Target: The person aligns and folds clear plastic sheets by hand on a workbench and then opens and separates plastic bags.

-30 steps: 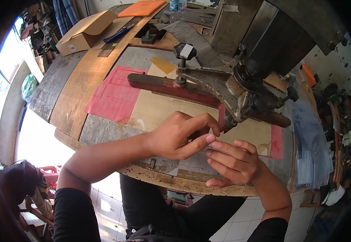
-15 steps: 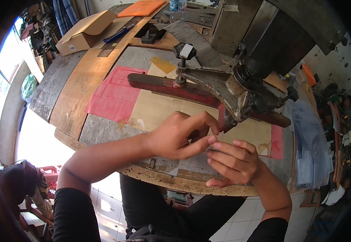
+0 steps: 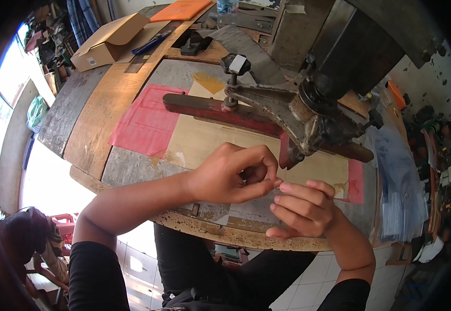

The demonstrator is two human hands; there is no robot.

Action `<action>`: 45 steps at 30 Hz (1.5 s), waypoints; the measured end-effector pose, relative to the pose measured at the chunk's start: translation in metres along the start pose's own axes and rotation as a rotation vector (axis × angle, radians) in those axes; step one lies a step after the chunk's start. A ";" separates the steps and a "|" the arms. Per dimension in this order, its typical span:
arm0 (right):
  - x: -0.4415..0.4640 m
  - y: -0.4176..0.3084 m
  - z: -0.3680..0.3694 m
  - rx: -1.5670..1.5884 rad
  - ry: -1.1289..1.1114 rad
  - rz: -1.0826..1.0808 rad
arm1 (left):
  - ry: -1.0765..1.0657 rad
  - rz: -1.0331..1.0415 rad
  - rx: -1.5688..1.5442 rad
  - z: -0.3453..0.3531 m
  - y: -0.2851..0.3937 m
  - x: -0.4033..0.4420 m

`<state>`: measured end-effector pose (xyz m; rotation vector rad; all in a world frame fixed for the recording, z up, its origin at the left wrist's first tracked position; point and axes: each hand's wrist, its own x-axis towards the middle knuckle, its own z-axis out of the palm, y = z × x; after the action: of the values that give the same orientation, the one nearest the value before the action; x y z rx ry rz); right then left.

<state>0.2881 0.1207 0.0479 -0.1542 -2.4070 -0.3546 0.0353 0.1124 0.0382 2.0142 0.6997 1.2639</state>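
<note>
My left hand (image 3: pixel 230 173) is raised above the near part of the worktable, its thumb and index finger bent together in a pinch. Whatever lies between those tips, if anything, is too small to make out. Close against them is my right hand (image 3: pixel 305 210), palm turned toward me. Its fingers are stretched out and the thumb stands apart below, with no object visible in it. Just beyond both hands, a machine head (image 3: pixel 287 109) with a long red-sided bar (image 3: pixel 220 114) stands over a cream board (image 3: pixel 199 140) and a pink sheet (image 3: pixel 145 122).
An open cardboard box (image 3: pixel 109 44) and an orange folder (image 3: pixel 181 10) sit at the back left, with a blue tool (image 3: pixel 152 43) nearby. Clear plastic sheets (image 3: pixel 399 192) hang over the right edge. A water bottle (image 3: pixel 227 10) stands at the back.
My left index finger has curled down closer to the thumb, closing the pinch. My right hand has shifted slightly to the right, its fingertips still by the left ones.
</note>
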 end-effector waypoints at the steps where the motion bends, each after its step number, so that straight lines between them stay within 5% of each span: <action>1: -0.001 0.000 0.000 0.000 0.000 0.002 | 0.000 -0.057 -0.041 0.001 0.000 0.000; 10: -0.002 0.001 0.004 0.121 0.056 0.048 | -0.146 -0.353 -0.231 -0.006 0.007 0.004; 45: 0.000 0.000 0.007 0.114 0.069 0.106 | -0.188 -0.322 -0.184 -0.004 0.002 0.002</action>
<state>0.2839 0.1229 0.0423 -0.2129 -2.3335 -0.1706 0.0330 0.1134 0.0423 1.7590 0.7515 0.9044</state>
